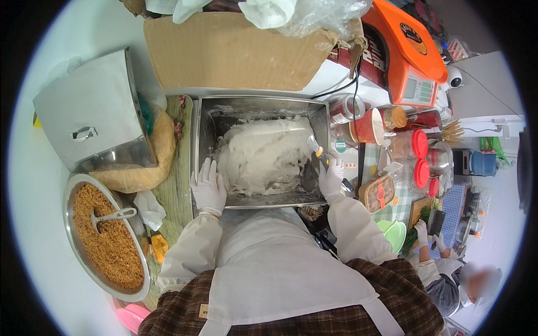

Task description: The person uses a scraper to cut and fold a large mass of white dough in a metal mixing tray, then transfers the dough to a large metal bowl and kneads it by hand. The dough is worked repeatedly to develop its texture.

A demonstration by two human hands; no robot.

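Observation:
A rectangular stainless steel bin stands before me, holding a large pale, sticky mass that looks like dough. My left hand, in a white glove, rests on the bin's near left corner with its fingers over the rim. At the right wall, my gloved right hand grips the handle of a scraper. The scraper's metal blade touches the right side of the pale mass, and its handle is dark with yellow parts.
Left are a steel bowl of brown crumbs with a scoop and a steel lid. A cardboard box stands behind the bin. Jars and an orange scale are right; beyond them a co-worker holds a cleaver.

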